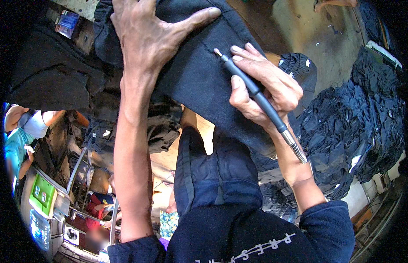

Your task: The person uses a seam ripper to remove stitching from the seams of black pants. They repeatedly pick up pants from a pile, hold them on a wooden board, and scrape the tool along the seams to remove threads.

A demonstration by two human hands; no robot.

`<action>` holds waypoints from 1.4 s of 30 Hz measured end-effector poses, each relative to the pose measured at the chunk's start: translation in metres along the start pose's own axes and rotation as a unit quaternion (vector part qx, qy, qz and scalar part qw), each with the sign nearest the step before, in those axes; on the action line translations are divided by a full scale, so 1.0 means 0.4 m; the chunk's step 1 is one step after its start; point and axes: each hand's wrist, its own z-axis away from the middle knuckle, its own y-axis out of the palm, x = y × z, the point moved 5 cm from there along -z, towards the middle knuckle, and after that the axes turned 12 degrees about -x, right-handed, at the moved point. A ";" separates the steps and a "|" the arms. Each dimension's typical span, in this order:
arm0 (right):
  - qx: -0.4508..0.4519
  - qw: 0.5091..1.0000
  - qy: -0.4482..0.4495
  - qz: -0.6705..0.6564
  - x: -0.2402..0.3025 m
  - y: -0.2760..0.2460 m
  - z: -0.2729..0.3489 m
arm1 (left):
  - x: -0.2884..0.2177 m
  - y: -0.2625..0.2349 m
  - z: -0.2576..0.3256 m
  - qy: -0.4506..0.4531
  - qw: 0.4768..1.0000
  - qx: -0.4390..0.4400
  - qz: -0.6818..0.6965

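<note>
A dark denim garment (pixel 193 72) is spread out in front of me, with a stitched seam along its far side. My left hand (pixel 144 33) lies on it, thumb stretched to the right toward the seam; its fingertips run out of the picture at the top. In my right hand (pixel 269 83) is a slim black rotary tool handpiece (pixel 252 87), held like a pen, with a metal spring sleeve at its rear end. Its small pinkish tip points up and left at the cloth, close to the seam. Whether the tip touches cannot be made out.
A large heap of dark garments (pixel 353 118) fills the right side. More dark cloth (pixel 50 79) hangs at the left. At the lower left are a green box (pixel 42 195), metal rails (pixel 76 171) and a person in red (pixel 96 210); another person in turquoise (pixel 19 140) is farther left.
</note>
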 end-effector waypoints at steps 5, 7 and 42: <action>-0.008 1.000 -0.005 0.015 0.007 0.002 -0.009 | -0.009 -0.007 -0.007 -0.002 1.000 -0.009 0.024; -0.017 1.000 -0.004 0.023 0.010 0.001 -0.014 | -0.009 -0.005 -0.008 -0.008 1.000 0.005 0.001; -0.140 0.933 0.294 0.151 0.069 -0.303 0.171 | -0.099 -0.180 0.048 0.078 0.987 -0.067 0.121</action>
